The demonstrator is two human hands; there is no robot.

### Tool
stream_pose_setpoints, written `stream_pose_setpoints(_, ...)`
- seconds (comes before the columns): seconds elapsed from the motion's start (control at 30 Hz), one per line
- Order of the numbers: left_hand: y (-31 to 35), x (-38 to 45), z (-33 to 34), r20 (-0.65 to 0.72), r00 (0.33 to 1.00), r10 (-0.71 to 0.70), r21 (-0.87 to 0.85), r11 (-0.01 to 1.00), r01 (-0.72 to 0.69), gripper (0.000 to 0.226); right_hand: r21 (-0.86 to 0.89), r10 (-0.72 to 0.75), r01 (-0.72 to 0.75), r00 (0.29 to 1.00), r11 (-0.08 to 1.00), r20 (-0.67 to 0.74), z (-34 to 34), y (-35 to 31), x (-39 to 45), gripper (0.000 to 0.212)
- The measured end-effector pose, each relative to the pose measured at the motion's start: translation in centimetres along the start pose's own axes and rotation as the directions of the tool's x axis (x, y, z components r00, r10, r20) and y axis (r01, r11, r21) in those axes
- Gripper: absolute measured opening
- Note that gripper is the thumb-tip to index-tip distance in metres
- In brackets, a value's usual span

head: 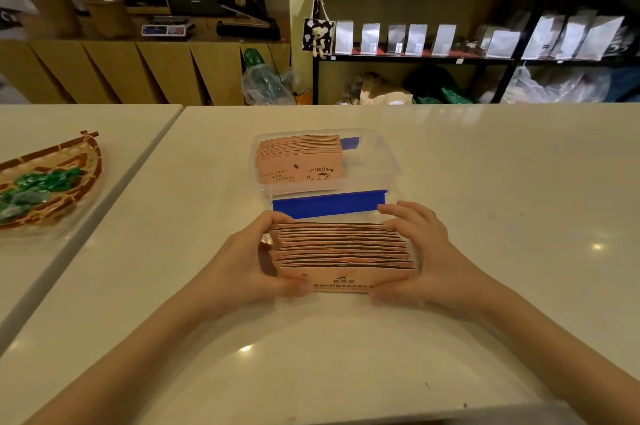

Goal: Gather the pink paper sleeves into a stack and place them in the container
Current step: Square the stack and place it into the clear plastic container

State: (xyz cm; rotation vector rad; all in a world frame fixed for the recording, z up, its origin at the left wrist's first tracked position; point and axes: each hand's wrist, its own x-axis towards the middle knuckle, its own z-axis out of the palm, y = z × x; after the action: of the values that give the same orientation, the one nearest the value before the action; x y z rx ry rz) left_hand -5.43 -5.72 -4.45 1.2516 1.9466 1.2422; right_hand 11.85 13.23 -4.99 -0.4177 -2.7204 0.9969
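Note:
A stack of pink paper sleeves [341, 253] stands on edge on the white table, just in front of the container. My left hand [252, 261] presses its left end and my right hand [420, 258] presses its right end, so both hands hold the stack between them. The clear plastic container [381, 161] with blue clips lies right behind the stack. Another batch of pink sleeves [299, 163] stands inside the container's left part; its right part shows no sleeves.
A woven basket [74, 182] with green-wrapped sweets sits on the neighbouring table at the left, past a seam between the tabletops [152, 147]. Shelves of silver bags [450, 36] and a wooden counter stand beyond the table's far edge.

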Motion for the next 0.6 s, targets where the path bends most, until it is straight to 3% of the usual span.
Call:
stream_pose_setpoints(0.23,-0.4,-0.2,0.6,-0.036,0.999,0.002,-0.074,0.997,-0.005,0.063,-0.012,-0.008,0.009,1.0,1.0,0.016,0.8,-0.5,0.0,0.08)
stream_pose_setpoints(0.53,0.7,-0.3,2.0,-0.033,0.989,0.144,-0.087,0.985,-0.147,0.058,0.035,0.017,-0.011,0.985,0.999,-0.169,2.7,-1.1,0.7,0.08)
stream_pose_setpoints(0.6,0.8,-0.4,1.9,-0.021,0.985,0.17,-0.069,0.983,-0.171,0.059,0.033,0.008,-0.003,0.988,0.999,-0.156,2.5,-1.0,0.7,0.079)
